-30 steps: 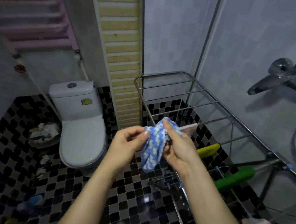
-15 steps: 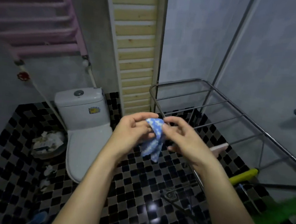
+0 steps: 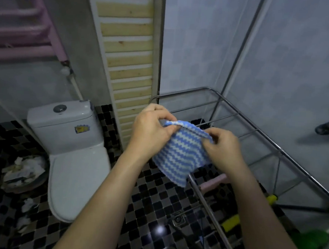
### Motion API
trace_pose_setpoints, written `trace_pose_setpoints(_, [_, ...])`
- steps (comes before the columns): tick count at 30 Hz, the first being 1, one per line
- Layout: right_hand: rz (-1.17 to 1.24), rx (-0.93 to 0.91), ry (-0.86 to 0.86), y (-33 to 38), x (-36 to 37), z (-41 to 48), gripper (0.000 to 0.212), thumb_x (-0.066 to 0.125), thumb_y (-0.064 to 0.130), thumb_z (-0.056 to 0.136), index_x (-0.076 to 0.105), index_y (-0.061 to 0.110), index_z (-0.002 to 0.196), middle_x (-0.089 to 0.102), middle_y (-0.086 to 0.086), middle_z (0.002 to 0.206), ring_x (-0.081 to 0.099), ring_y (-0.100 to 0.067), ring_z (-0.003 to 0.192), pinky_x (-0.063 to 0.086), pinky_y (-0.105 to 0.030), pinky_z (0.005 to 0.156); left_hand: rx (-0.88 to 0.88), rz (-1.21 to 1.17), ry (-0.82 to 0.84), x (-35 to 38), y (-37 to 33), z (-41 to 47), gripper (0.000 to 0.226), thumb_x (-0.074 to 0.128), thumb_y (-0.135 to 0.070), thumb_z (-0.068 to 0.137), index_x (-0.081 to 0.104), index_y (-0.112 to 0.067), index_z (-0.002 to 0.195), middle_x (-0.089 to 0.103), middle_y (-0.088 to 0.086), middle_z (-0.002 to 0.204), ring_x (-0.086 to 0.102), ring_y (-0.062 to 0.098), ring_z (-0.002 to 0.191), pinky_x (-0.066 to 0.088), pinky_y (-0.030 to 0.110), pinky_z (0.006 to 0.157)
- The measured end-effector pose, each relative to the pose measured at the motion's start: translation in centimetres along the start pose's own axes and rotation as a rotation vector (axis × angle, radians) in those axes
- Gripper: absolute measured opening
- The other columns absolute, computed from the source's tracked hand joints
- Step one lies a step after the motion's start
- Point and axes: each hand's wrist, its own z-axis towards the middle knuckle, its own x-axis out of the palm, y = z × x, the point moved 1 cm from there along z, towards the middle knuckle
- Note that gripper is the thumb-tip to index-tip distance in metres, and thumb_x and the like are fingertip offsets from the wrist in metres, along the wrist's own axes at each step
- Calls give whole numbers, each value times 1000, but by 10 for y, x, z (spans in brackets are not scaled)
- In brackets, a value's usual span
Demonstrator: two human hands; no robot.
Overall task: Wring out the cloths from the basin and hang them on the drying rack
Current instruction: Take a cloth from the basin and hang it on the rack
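Left grip [image 3: 151, 130] and right grip [image 3: 224, 150] each pinch a top corner of the cloth [image 3: 179, 156], fingers curled over its edge. Soft, ribbed, zigzag-striped blue and white, it hangs spread between them, its lower corner just above the near rail of the thin steel-tube rack [image 3: 265, 136].

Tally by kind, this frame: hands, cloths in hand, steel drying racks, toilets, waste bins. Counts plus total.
Hands: 2, left hand and right hand
Cloths in hand: 1, striped cloth, pinched by both hands
Steel drying rack: 1
Toilet: 1
Waste bin: 1
Total: 6
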Motion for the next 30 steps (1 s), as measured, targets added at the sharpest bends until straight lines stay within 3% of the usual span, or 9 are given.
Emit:
trace_pose_setpoints(4, [424, 192, 96, -44, -41, 37, 17, 62, 8, 90, 68, 19, 78, 65, 0, 74, 61, -6, 63, 53, -24, 52, -152, -221, 138, 44, 2, 21, 19, 76, -13, 80, 64, -23, 69, 59, 1, 64, 51, 13, 59, 42, 28, 58])
trace_pose_setpoints(7, [538, 218, 119, -73, -57, 54, 6, 62, 8, 92, 67, 9, 89, 66, -5, 78, 64, -10, 68, 58, -23, 59, -219, -407, 174, 70, 6, 27, 22, 69, -3, 85, 57, -18, 76, 57, 15, 69, 53, 21, 59, 46, 28, 48])
trace_pose_setpoints(11, [498, 236, 151, -115, -59, 75, 8, 65, 4, 88, 69, 9, 84, 69, -9, 81, 67, -12, 70, 59, -22, 70, -333, -476, 285, 108, 28, 33, 19, 61, -3, 91, 50, -15, 82, 60, 23, 86, 60, 29, 74, 55, 23, 52])
trace_pose_setpoints(16, [351, 276, 212, -161, -43, 103, 18, 65, -4, 85, 66, 14, 81, 64, -8, 77, 59, -1, 57, 54, -18, 63, -502, -419, 369, 152, 71, 30, 14, 59, -11, 94, 48, -17, 87, 61, 29, 87, 63, 30, 76, 58, 31, 59])
trace_pose_setpoints(20, [255, 280, 149, -178, -9, 130, 17, 70, 7, 85, 63, 20, 78, 65, -5, 76, 64, -19, 70, 59, -39, 72, -570, -320, 255, 168, 92, 37, 14, 59, -17, 95, 50, -22, 85, 68, 11, 78, 67, 23, 62, 59, 46, 64])
trace_pose_setpoints(23, [240, 257, 94, -179, 19, 147, 10, 71, 16, 85, 65, 24, 86, 68, -2, 86, 67, -23, 83, 58, -47, 81, -564, -234, 131, 172, 104, 47, 18, 59, -17, 95, 47, -24, 83, 66, 5, 68, 60, 14, 48, 51, 33, 47])
trace_pose_setpoints(26, [204, 219, 127, -177, 38, 157, 37, 66, 12, 89, 60, 15, 125, 63, -3, 119, 59, -18, 110, 48, -36, 99, -530, -58, 44, 174, 114, 54, 16, 62, -13, 92, 48, -20, 88, 61, -5, 71, 57, 10, 58, 44, 17, 52])
trace_pose_setpoints(28, [124, 221, 87, -180, 40, 156, 41, 63, 11, 90, 57, 15, 129, 60, -1, 117, 56, -14, 107, 46, -30, 93, -493, 51, 30, 174, 120, 52, 19, 66, -9, 88, 49, -18, 92, 61, -6, 76, 58, 11, 67, 40, 15, 57])
trace_pose_setpoints(30, [31, 289, -13, -188, 34, 150, 28, 61, 13, 89, 63, 14, 117, 64, -1, 103, 60, -18, 94, 45, -28, 79, -457, 102, 83, 172, 123, 46, 23, 68, -6, 85, 53, -22, 91, 62, -6, 80, 59, 5, 70, 40, 12, 61])
